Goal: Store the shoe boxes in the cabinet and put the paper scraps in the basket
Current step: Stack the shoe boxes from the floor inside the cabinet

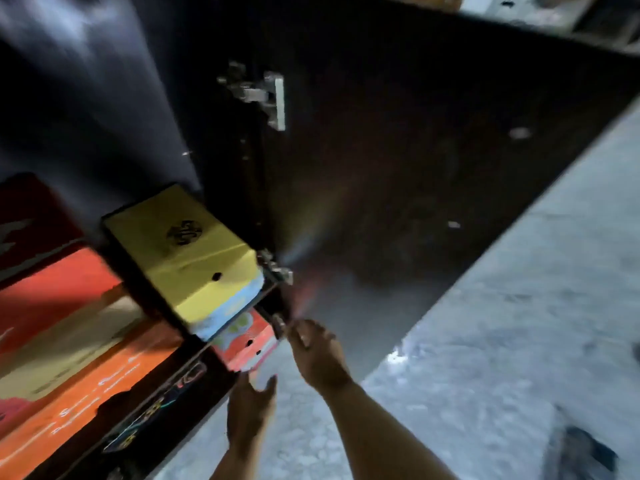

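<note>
1. At the left edge of the frame, inside the dark cabinet (86,98), red and orange shoe boxes (59,289) lie stacked; their edges blur, so I cannot count them.
2. Just right of them, in the middle left of the frame, a yellow shoe box (180,247) with a black emblem sits on a cabinet shelf. Its long axis runs from upper left down to lower right, and its near end sticks out toward the hands.
3. Directly beneath that near end, a pink-orange shoe box (249,348) lies on the lower level, its short end facing outward and down-right.
4. Below it, at bottom centre, the left hand (251,407) is open, fingers spread and reaching up; the fingertips sit at the box's lower corner, and whether they touch it I cannot tell. It holds nothing.
5. A little right and higher, the right hand (318,351) is loosely curled and narrow, at the lower hinge (277,271) side of the box, beside its right edge. No object shows in it; contact with the box is unclear.
6. My judgement: the pink-orange box lies up-left of both hands, so a push along its long axis, up-left into the cabinet, would seat it. Both hands are about equally near.
7. Right of the hands, the open cabinet door (415,168) fills the upper right, and pale floor (519,323) runs along the lower right. No paper scraps or basket are in view.
</note>
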Action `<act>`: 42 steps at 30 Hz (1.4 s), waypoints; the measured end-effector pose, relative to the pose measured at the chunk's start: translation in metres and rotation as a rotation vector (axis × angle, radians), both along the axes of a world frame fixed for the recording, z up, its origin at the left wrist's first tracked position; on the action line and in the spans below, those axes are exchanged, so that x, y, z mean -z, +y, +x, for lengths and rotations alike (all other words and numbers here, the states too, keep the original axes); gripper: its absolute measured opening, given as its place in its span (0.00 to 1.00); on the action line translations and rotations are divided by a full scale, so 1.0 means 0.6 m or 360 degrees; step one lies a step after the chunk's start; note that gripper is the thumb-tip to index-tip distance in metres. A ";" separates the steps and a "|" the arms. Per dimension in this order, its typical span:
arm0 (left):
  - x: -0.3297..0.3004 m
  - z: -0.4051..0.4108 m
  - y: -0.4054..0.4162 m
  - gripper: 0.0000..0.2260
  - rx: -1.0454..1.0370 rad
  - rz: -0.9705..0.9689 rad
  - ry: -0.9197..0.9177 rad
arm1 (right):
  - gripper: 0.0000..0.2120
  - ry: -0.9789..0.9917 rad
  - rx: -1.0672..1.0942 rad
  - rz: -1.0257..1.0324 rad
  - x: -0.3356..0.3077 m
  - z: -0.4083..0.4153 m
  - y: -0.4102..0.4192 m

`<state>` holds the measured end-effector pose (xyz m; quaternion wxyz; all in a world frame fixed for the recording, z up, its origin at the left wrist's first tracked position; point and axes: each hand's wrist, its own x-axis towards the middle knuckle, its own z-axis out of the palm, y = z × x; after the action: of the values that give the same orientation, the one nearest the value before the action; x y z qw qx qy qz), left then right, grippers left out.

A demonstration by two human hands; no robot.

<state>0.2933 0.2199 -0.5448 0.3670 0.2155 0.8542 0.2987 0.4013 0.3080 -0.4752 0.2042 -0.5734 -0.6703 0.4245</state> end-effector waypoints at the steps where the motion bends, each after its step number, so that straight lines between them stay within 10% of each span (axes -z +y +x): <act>1: 0.006 0.040 -0.012 0.15 0.0247 -0.0119 -0.0040 | 0.13 -0.0064 0.0049 -0.0150 0.015 0.056 -0.018; 9: 0.004 0.384 0.026 0.20 0.1307 -0.0420 -0.0148 | 0.21 -0.0218 0.0980 -0.0770 0.074 0.528 -0.129; 26: 0.354 1.046 0.173 0.23 0.1958 -0.0803 -0.0223 | 0.24 -0.0088 0.1892 -0.1213 0.479 1.210 -0.140; 37: 0.750 1.327 0.164 0.33 0.1852 -0.0776 -0.0461 | 0.34 -0.0024 0.1949 -0.1135 0.847 1.393 -0.095; 42: 0.822 1.323 0.142 0.18 0.1501 -0.0556 -0.0731 | 0.32 0.0234 0.1956 -0.1100 0.905 1.331 -0.136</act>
<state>1.0874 0.3052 -1.0381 0.6683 0.4399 0.5999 -0.0047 1.2000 0.2265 -1.0183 0.2578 -0.8497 -0.0367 0.4584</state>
